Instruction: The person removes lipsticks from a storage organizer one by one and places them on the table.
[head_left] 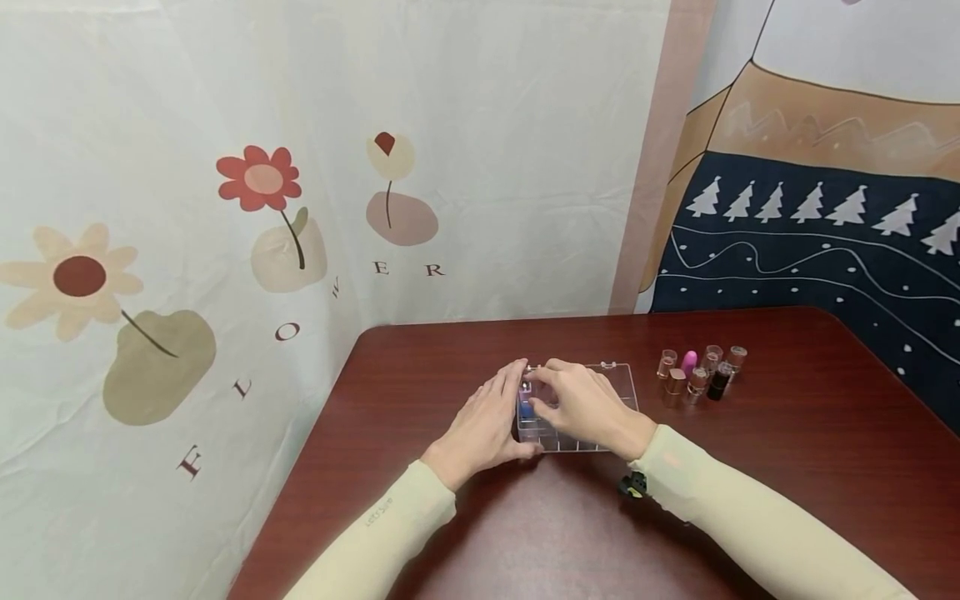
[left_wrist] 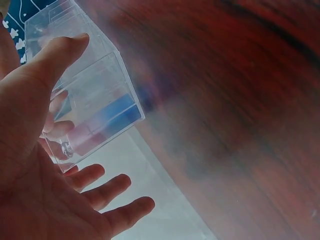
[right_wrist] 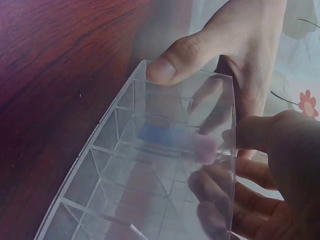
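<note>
A clear plastic compartment box (head_left: pixel 621 383) sits on the table under both hands. My left hand (head_left: pixel 480 421) holds its left end. In the left wrist view the thumb lies over one face, and the other fingers extend beyond the box. A blue-and-pink tube (left_wrist: pixel 105 124), apparently a lipstick, lies inside the end compartment. My right hand (head_left: pixel 588 404) reaches over the box from the right, its index fingertip near the far left corner and its thumb close to the tube. Whether the right fingers pinch anything is hidden, and the lid's position is unclear.
To the right of the box stands a group of several lipstick tubes (head_left: pixel 697 382), some with clear caps, one pink and one black. The reddish-brown table (head_left: pixel 420 358) meets a flower-printed curtain (head_left: pixel 525 167) behind and at left. A dark tree-patterned cloth (head_left: pixel 810 242) hangs at right.
</note>
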